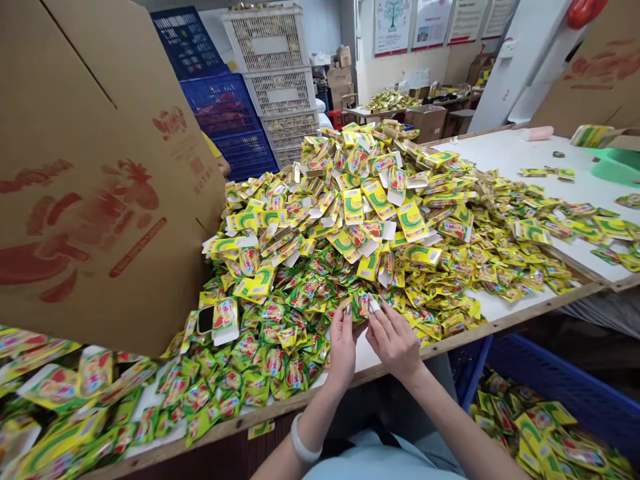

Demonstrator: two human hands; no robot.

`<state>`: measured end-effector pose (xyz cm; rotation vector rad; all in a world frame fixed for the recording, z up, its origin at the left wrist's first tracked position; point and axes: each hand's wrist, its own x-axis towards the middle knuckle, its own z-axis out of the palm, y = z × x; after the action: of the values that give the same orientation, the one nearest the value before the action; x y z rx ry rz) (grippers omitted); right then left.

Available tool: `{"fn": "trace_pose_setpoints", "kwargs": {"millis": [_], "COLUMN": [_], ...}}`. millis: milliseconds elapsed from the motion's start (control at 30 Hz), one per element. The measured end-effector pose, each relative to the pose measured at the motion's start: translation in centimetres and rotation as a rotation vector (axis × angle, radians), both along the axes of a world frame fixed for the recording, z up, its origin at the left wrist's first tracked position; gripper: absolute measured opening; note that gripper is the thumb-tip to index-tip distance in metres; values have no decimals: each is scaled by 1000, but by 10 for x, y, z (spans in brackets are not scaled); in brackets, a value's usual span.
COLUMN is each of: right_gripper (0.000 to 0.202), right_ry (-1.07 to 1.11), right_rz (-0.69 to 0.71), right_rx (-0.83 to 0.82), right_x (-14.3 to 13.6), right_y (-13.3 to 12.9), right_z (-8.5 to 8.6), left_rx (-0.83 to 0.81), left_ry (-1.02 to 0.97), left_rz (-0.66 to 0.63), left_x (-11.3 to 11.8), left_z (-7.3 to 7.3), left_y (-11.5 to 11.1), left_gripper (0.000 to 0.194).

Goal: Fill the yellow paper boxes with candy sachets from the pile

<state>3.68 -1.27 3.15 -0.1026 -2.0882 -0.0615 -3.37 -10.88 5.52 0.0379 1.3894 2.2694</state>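
Note:
My left hand and my right hand are close together at the table's front edge. Between their fingertips is a small printed candy box, yellow-green with a red picture. A white part, apparently its flap, shows by my right fingers; the box's lower part is hidden by the hands. Just left of the hands lie many green candy packets. Behind them rises a heap of yellow candy boxes, many with white flaps standing out. Yellow packets spread to the right.
A large brown carton stands at left. A dark phone-like object lies by its corner. Below the table at right, a blue crate holds yellow packets. White crates and blue crates are stacked behind the table.

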Motion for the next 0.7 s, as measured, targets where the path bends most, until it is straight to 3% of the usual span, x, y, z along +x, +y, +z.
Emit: {"fn": "trace_pose_setpoints", "kwargs": {"millis": [267, 433, 500, 600, 700], "right_gripper": [19, 24, 31, 47, 52], "right_ry": [-94, -185, -220, -243, -409], "right_rz": [-105, 43, 129, 236, 491], "right_rx": [9, 27, -154, -690, -1165], "right_x": [-5, -6, -3, -2, -9], "right_y": [-22, -39, -40, -34, -28], "right_z": [4, 6, 10, 17, 23], "left_rx": [101, 42, 7, -34, -77], "left_ry": [-14, 73, 120, 200, 245], "left_rz": [31, 50, 26, -71, -150], "left_x": [13, -8, -18, -25, -26], "left_z": [-2, -12, -14, -13, -7], "left_y": [-5, -14, -24, -42, -58], "left_gripper": [62, 58, 50, 44, 39]}}
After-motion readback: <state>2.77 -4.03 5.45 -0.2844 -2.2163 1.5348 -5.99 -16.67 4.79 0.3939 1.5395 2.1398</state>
